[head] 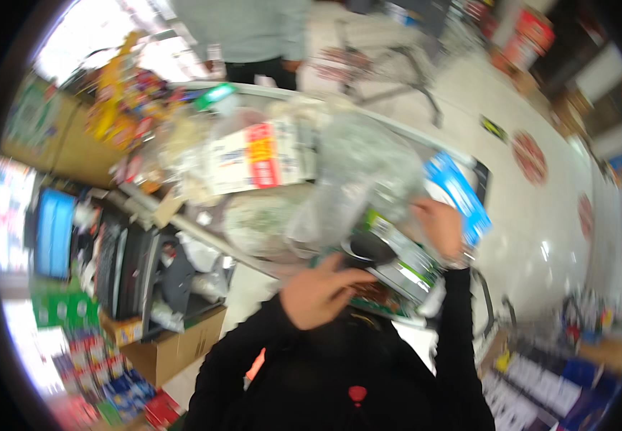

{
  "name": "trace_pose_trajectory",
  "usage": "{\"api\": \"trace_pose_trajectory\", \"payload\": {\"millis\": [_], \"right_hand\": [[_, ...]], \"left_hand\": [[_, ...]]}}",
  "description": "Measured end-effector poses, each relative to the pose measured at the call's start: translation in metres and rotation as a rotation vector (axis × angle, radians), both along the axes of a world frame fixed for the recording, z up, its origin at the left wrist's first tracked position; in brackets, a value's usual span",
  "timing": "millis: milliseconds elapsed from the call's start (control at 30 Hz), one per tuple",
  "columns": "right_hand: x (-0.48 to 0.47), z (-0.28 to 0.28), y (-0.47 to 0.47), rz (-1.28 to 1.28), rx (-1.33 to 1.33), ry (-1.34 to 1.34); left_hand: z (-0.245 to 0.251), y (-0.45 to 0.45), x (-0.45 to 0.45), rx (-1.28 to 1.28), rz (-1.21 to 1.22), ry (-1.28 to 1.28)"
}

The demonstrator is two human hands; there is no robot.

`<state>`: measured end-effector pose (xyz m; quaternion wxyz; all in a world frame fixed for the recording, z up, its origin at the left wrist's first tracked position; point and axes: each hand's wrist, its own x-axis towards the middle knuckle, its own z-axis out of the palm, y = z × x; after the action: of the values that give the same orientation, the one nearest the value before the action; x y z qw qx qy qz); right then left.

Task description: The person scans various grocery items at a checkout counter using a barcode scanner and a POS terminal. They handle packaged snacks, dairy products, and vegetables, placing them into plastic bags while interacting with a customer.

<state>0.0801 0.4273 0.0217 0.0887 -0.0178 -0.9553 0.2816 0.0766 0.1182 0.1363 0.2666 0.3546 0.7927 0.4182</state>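
My left hand (321,293) reaches in from below, its fingers at the rim of a dark round object (367,248), perhaps a pan or bowl; blur hides whether it grips it. My right hand (440,226) is bent over the right side of the goods, at the edge of a clear plastic bag (370,151); its fingertips are blurred. Between the hands lies a green and silver package (410,269), tilted. A blue and white package (459,196) is just beyond my right hand. A white box with a red and orange panel (257,156) lies left of the bag.
The counter's metal edge (203,231) runs along the near left side. Snack packets (122,108) hang at the upper left. A person in a grey top (246,32) stands across the counter. An open cardboard box (176,345) is at the lower left, and shelves line the right.
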Motion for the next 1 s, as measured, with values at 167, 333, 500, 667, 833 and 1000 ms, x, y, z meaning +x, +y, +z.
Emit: {"api": "trace_pose_trajectory", "payload": {"millis": [167,333,500,667,833,1000], "right_hand": [[0.024,-0.065,0.120,-0.163,0.567,-0.413],[0.034,-0.125,0.142,-0.412,0.575,-0.524],[0.022,-0.100,0.182,-0.194,0.255,-0.480],[0.032,-0.115,0.209,-0.081,-0.895,-0.717],[0.040,-0.085,0.174,-0.182,-0.770,-0.351],[0.010,-0.043,0.070,-0.474,0.256,-0.268]], "left_hand": [[-0.014,-0.002,0.012,0.055,0.070,-0.020],[-0.019,-0.001,0.016,0.075,0.028,-0.087],[-0.025,0.001,0.019,0.121,0.058,-0.043],[-0.023,0.000,0.019,0.136,0.064,-0.170],[-0.013,0.000,0.015,0.113,0.028,-0.230],[-0.017,0.008,0.013,0.046,0.078,-0.280]]}}
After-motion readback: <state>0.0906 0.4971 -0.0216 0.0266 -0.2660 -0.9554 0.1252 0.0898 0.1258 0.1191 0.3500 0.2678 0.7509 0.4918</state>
